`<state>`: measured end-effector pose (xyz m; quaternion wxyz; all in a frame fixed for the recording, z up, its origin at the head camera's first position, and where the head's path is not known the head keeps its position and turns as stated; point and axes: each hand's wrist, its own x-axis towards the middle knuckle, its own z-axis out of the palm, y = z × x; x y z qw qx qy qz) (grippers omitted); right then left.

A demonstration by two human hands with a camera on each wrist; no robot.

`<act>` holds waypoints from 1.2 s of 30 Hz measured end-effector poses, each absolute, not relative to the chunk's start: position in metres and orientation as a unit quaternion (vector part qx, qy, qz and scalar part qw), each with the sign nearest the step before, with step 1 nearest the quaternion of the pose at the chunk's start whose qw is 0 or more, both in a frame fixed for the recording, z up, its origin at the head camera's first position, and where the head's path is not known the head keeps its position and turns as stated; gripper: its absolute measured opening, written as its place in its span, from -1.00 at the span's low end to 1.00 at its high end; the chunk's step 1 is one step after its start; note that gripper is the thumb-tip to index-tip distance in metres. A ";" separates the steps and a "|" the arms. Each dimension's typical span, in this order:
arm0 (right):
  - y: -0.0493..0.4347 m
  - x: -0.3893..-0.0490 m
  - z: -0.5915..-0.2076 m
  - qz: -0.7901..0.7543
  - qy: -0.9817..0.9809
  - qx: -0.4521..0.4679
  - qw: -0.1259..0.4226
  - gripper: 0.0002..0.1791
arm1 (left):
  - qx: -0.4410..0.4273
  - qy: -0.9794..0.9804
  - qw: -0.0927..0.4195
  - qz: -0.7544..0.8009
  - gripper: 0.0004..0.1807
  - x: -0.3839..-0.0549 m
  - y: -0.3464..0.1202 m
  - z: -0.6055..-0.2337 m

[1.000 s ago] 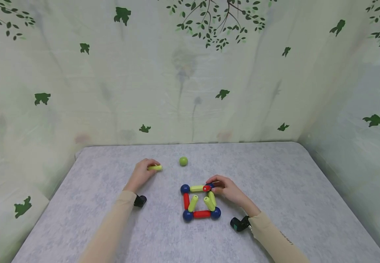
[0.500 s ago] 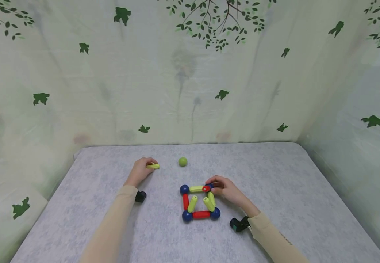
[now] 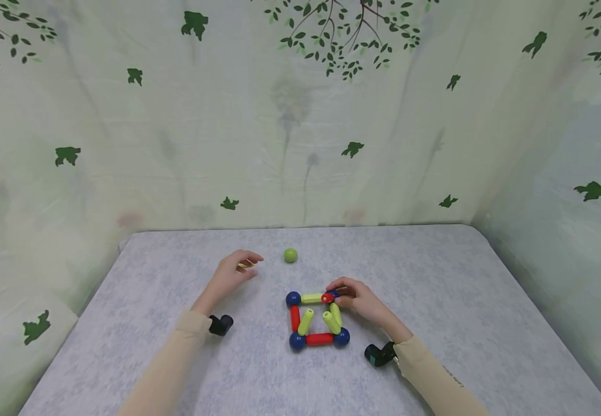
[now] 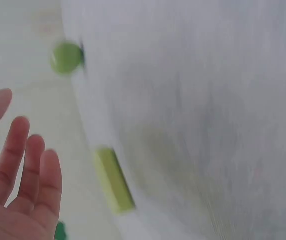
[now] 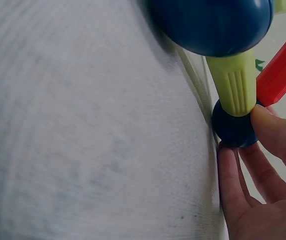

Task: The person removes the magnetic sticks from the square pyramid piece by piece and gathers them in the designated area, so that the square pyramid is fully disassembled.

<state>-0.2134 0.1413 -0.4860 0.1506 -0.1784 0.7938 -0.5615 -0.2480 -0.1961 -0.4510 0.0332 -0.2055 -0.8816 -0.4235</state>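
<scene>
My left hand [image 3: 230,274] has its fingers spread and holds nothing. A yellow-green magnetic rod [image 4: 114,180] lies on the table just beyond those fingers, mostly hidden behind them in the head view. With thumb and fingertips my right hand [image 3: 359,297] grips a blue ball [image 5: 235,127] at the far right corner of a square frame of balls and rods. From that ball a red rod [image 5: 282,70] sticks up. The frame's near side is another red rod [image 3: 320,340]; two yellow-green rods [image 3: 306,322] rise from the near corner balls.
A small green ball [image 3: 290,255] sits near the back of the grey table [image 3: 435,277], to the right of my left hand. Behind the table hangs a pale curtain [image 3: 300,173] printed with leaves. Each wrist carries a black camera [image 3: 379,354].
My left hand drew the yellow-green rod slightly back and left, then let it go and spread its fingers. My right hand stays in place on the blue ball.
</scene>
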 end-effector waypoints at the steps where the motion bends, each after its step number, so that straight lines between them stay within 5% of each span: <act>1: 0.142 -0.213 -0.486 -0.561 0.794 -0.179 0.150 -0.69 | -0.222 -0.873 0.019 -0.433 -0.68 -0.242 -0.190 -0.449; 8: 0.144 -0.214 -0.484 -0.559 0.793 -0.193 0.147 -0.70 | -0.322 -0.824 -0.097 -0.455 -0.60 -0.200 -0.146 -0.444; 14: 0.142 -0.207 -0.467 -0.565 0.784 -0.203 0.157 -0.71 | -0.312 -0.832 -0.132 -0.438 -0.61 -0.172 -0.118 -0.449; 26: 0.140 -0.204 -0.463 -0.567 0.783 -0.201 0.159 -0.72 | -0.342 -0.875 -0.019 -0.342 -0.74 -0.152 -0.101 -0.454; 36: 0.142 -0.215 -0.487 -0.566 0.788 -0.194 0.146 -0.72 | -0.320 -0.868 0.001 -0.381 -0.63 -0.155 -0.108 -0.460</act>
